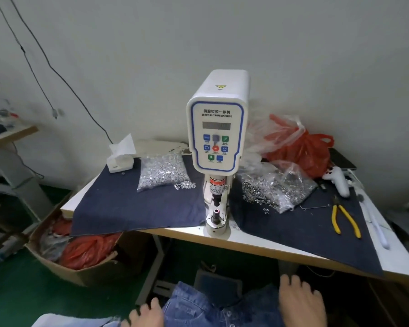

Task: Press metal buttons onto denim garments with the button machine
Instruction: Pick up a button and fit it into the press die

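Both hands rest on a light-blue denim garment at the bottom edge: left hand with fingers curled on the cloth, right hand flat, fingers straight. On the table above, clear bags of metal buttons flank the white button machine. A cardboard box holds red plastic bags.
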